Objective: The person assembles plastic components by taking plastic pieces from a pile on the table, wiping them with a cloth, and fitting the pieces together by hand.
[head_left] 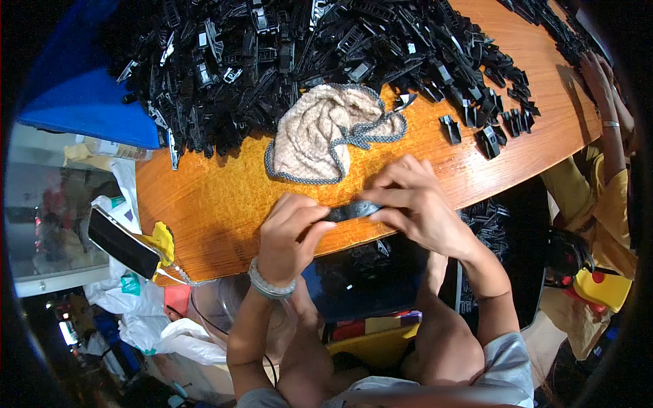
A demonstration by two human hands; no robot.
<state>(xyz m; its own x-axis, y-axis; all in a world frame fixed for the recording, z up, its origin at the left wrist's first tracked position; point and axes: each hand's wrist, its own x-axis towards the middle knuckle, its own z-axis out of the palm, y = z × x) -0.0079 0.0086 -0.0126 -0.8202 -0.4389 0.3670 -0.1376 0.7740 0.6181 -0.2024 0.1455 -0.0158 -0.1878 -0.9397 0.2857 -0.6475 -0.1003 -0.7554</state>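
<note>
My left hand (291,226) and my right hand (420,205) face each other over the near edge of the wooden table. Between them is a small dark plastic piece (354,210), with a greyish patch toward its right end. The left thumb and fingers pinch one end, and the right fingers grip the other; their tips partly hide it. Just beyond lies a crumpled beige cloth (316,129) with a grey-blue edging. A large heap of black plastic parts (272,61) covers the far side of the table.
A few loose black clips (488,141) lie at the right on the table (204,224). A phone (124,241) stands at the left edge by a yellow item. Below the table is a dark bin (360,285). Another person's hands (598,81) are at far right.
</note>
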